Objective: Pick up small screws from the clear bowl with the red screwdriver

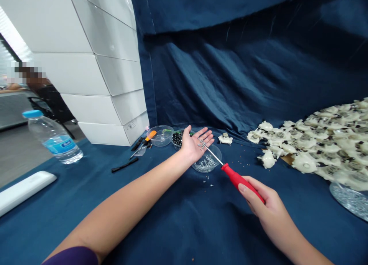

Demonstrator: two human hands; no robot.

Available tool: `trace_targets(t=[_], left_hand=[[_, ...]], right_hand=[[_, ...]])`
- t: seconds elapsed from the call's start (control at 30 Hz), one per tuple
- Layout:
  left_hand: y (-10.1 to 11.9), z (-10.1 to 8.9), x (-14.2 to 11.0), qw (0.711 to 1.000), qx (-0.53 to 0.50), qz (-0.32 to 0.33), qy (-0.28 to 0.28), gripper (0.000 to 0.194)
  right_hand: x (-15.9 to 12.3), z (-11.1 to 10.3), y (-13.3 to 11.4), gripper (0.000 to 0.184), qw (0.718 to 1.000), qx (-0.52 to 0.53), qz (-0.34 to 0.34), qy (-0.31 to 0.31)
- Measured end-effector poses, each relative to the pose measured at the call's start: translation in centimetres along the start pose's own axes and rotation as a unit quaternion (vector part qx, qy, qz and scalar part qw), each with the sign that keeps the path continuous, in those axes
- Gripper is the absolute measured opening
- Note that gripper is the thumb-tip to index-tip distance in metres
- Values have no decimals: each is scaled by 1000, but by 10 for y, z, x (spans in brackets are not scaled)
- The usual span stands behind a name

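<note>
My left hand is held palm up with its fingers stretched out. Several small silver screws lie loose on the palm. My right hand grips a screwdriver by its red handle. The metal shaft points up and left, its tip among the screws on my left palm; whether a screw sits on the tip is too small to tell. Partly beneath my left hand stands a clear round dish of more silver screws. Behind the thumb, another dish holds black parts.
Cream-coloured plastic parts pile up on the right, beside a clear lid or dish. One such part lies alone. An orange-handled screwdriver, an uncovered clear dish, white boxes and a water bottle stand left.
</note>
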State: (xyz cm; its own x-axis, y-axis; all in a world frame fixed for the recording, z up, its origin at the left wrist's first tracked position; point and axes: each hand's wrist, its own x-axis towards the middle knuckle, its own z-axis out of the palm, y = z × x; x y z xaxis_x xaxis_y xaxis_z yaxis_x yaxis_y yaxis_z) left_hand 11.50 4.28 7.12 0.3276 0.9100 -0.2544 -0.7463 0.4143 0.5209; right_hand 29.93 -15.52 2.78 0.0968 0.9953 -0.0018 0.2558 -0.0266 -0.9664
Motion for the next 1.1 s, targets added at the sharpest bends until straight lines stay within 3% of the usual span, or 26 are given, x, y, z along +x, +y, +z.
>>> trace_targets(t=[0.23,0.37,0.53,0.67,0.77,0.87,0.97,1.1], left_hand=[[3,-1,2,1000,18,2,-6,62],[8,-2,3,999,43,7,-8,57],[13,-3,3,997,73,-19,-13,46],[12,-4,3,988,136,-73,-26,38],[14,-6,5,966,227,-103,-65,38],[20,-7,7,938,310,-106,-111,41],[25,-9,10,907,384,-97,-145,43],[25,-14,14,839,498,-105,-194,48]], right_hand=[[-2,-4,-7,55,1000,18,-9,21],[-5,-19,1,55,999,3,-24,44],[-19,-54,42,50,995,-72,-34,62],[-35,-74,81,50,977,-178,-36,113],[-41,-84,102,51,968,-232,-35,84],[-39,-93,113,53,960,-255,-44,104],[-35,-99,116,52,952,-290,-54,80],[-30,-100,109,49,943,-320,-85,44]])
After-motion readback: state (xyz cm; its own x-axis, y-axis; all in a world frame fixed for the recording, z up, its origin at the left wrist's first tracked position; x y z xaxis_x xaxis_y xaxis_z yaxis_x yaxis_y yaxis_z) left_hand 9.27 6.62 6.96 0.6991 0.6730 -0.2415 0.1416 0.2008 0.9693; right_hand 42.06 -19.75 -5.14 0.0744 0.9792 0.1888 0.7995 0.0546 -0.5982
